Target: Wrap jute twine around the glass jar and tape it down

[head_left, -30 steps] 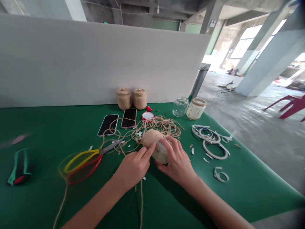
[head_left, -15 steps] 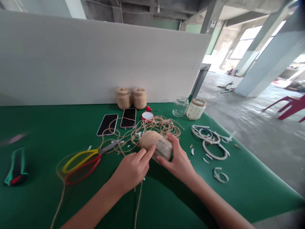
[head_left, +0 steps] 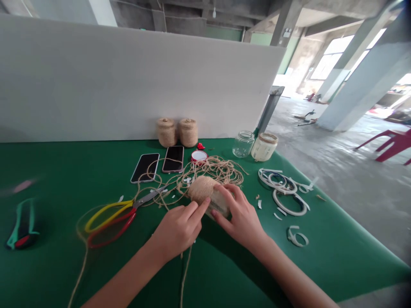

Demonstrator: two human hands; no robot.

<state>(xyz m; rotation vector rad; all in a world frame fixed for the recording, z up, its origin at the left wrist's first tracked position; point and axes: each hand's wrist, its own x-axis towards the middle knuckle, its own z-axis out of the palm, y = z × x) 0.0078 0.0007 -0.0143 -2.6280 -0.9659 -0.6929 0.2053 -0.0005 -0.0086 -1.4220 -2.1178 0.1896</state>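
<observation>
A glass jar (head_left: 208, 194) lies on its side on the green table (head_left: 64, 171), partly wound with jute twine. My right hand (head_left: 240, 216) grips the jar, fingers curled over its bare end. My left hand (head_left: 180, 226) is closed in a pinch against the wound part, holding the twine strand there. The strand (head_left: 184, 273) trails down toward the front edge. A loose tangle of twine (head_left: 221, 169) lies just behind the jar.
Scissors (head_left: 112, 216) with yellow and red handles lie left of my hands. Two phones (head_left: 160, 162), a red-rimmed lid (head_left: 199, 156), two twine-wrapped jars (head_left: 176, 131), a bare jar (head_left: 243, 143) and a pale jar (head_left: 263, 146) stand behind. White strip rings (head_left: 285, 190) lie right. A green tool (head_left: 22, 222) is far left.
My right hand turned the jar on the table and shifted its fingers over it. My left hand stayed pinched at the wound twine.
</observation>
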